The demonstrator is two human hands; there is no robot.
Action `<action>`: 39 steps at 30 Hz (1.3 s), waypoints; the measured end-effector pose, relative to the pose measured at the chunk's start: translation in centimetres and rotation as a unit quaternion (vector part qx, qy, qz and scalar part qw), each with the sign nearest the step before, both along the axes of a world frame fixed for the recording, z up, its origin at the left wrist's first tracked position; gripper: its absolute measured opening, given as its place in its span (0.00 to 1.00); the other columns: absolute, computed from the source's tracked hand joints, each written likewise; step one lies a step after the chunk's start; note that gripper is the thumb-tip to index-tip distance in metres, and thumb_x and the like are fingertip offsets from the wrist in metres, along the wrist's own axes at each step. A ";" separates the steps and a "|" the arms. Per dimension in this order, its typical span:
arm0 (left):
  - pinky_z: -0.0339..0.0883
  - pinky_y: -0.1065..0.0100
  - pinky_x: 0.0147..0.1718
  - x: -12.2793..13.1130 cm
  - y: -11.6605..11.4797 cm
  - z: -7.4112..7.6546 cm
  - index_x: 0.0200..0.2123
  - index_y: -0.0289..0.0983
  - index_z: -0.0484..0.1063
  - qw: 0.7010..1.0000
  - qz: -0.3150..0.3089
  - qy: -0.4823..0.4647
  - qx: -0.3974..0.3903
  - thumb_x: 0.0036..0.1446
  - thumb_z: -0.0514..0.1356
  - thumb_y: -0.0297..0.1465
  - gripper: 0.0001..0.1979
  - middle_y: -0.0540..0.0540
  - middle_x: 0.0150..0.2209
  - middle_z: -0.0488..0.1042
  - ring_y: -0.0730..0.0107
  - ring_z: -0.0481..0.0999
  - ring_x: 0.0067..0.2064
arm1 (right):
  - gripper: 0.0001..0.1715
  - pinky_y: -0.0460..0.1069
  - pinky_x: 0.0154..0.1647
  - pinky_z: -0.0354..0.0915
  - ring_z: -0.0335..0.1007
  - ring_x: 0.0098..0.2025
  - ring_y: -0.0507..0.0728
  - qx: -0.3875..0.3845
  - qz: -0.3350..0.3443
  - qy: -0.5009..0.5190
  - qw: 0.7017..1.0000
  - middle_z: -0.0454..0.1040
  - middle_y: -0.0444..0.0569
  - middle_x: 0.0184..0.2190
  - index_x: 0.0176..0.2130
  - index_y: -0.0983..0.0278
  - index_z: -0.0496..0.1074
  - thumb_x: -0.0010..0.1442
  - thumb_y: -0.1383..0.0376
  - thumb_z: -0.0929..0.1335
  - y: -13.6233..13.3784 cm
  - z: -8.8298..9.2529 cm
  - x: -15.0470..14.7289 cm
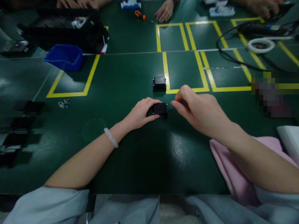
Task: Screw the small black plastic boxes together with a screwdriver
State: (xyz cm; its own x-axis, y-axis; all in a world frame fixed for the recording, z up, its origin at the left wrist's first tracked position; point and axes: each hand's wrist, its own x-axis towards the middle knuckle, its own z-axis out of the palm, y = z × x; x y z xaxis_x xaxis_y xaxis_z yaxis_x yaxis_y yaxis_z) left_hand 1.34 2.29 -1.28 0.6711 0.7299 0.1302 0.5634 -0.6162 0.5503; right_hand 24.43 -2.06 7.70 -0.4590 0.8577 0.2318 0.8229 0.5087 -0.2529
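A small black box [160, 109] lies on the green table [130, 155], gripped at its left side between the thumb and fingers of my left hand [143, 113]. Just right of it, my right hand [196, 109] is closed in a pinch around a thin dark tool [171, 109], whose shaft points at the box's right side; most of its handle is hidden by the fingers. A second black box [159, 84] stands a little farther away, touched by neither hand.
Small screws [64, 103] and a blue bin [65, 57] are at the left, near several black parts [22, 123]. A pink cloth [235, 168] lies under my right forearm. Across the table are other people's hands [165, 11], an orange-handled tool [140, 15] and cables [261, 45].
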 end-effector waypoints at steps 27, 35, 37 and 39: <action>0.63 0.57 0.53 0.0 0.0 -0.1 0.58 0.39 0.63 1.000 -0.001 0.002 0.007 0.65 0.60 0.38 0.21 0.43 0.53 0.70 0.57 0.69 0.53 | 0.09 0.46 0.25 0.56 0.70 0.27 0.52 0.013 -0.006 0.020 1.000 0.75 0.47 0.32 0.46 0.65 0.63 0.67 0.64 0.60 0.1 -0.4 0.1; 0.63 0.57 0.54 0.0 -0.1 -0.1 0.58 0.40 0.63 1.000 0.003 0.000 -0.001 0.65 0.59 0.39 0.21 0.43 0.53 0.70 0.57 0.69 0.54 | 0.11 0.45 0.24 0.54 0.68 0.24 0.51 0.005 -0.012 -0.005 1.000 0.74 0.45 0.28 0.42 0.64 0.64 0.68 0.59 0.60 0.0 -0.2 0.0; 0.63 0.57 0.54 0.0 -0.1 0.0 0.58 0.40 0.63 1.000 0.002 0.000 0.000 0.65 0.59 0.39 0.21 0.43 0.53 0.70 0.57 0.69 0.54 | 0.10 0.45 0.24 0.54 0.68 0.24 0.51 0.008 -0.012 0.002 1.000 0.74 0.45 0.28 0.43 0.64 0.63 0.68 0.61 0.60 0.0 -0.3 0.0; 0.63 0.57 0.53 0.0 -0.1 0.0 0.59 0.40 0.63 1.000 0.000 0.001 0.002 0.65 0.59 0.38 0.21 0.43 0.54 0.70 0.57 0.69 0.54 | 0.10 0.45 0.24 0.55 0.69 0.26 0.51 0.017 -0.009 0.018 1.000 0.75 0.46 0.31 0.46 0.64 0.63 0.67 0.63 0.60 0.0 -0.5 0.1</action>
